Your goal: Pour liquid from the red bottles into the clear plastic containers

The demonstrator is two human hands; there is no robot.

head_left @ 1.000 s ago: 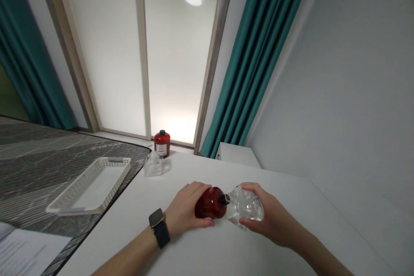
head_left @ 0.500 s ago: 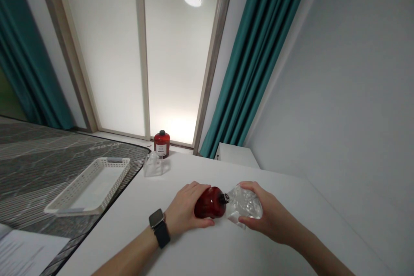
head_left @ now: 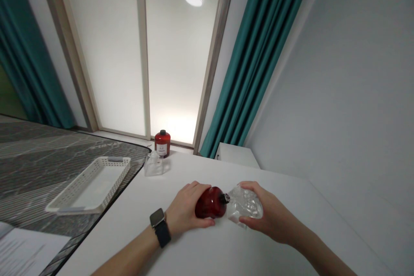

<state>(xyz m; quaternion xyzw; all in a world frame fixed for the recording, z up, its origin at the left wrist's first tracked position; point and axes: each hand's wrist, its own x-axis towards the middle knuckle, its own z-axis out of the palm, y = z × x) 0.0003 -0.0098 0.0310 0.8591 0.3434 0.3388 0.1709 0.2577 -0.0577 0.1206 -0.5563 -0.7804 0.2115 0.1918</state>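
My left hand is wrapped round a dark red bottle, which lies tilted over with its black neck pointing right. My right hand grips a clear, shiny, crinkled-looking plastic piece between thumb and fingers. Its narrow left end sits right by the bottle's neck; whether the two touch, I cannot tell. Nor can I make out if the clear piece is a bag or a stiff container. Both hands are low over the white table.
Another red bottle with a black cap and white label stands at the table's far edge. Before it is a clear container. To the left, a white basket and printed paper lie on a dark patterned surface.
Hardly anything differs. The view has shifted very slightly, and both hands keep the same hold on the red bottle and the clear plastic piece.
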